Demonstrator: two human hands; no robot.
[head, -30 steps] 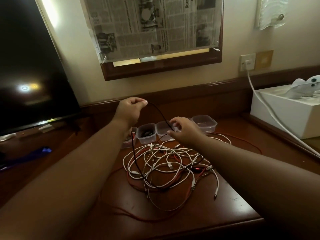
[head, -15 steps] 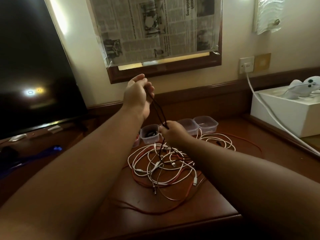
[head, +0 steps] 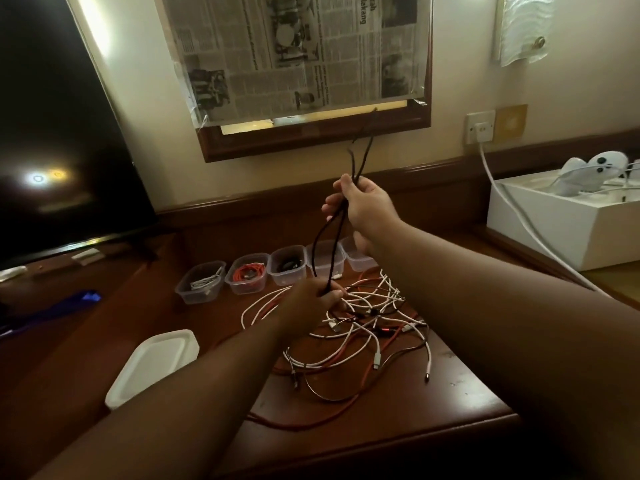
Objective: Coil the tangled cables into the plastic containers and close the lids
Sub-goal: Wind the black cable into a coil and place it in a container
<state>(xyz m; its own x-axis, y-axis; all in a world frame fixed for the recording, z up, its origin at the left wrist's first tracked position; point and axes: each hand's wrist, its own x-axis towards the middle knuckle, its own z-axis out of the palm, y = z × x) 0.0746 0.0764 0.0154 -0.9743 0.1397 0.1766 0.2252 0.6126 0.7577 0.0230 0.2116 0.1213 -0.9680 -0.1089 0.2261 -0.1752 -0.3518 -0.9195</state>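
At centre frame my right hand (head: 367, 206) and left hand (head: 313, 299) each gripped the folded black cable (head: 332, 237) above the tabletop tangle (head: 363, 327) (containers behind); a snag risked dragging the tangle.

Row of containers (head: 277, 271) at tabletop (head: 450, 403) rear; cable tangle (head: 363, 327) before it; lid (head: 152, 367) left of tangle; television (head: 52, 133) far left; box (head: 561, 226) right.
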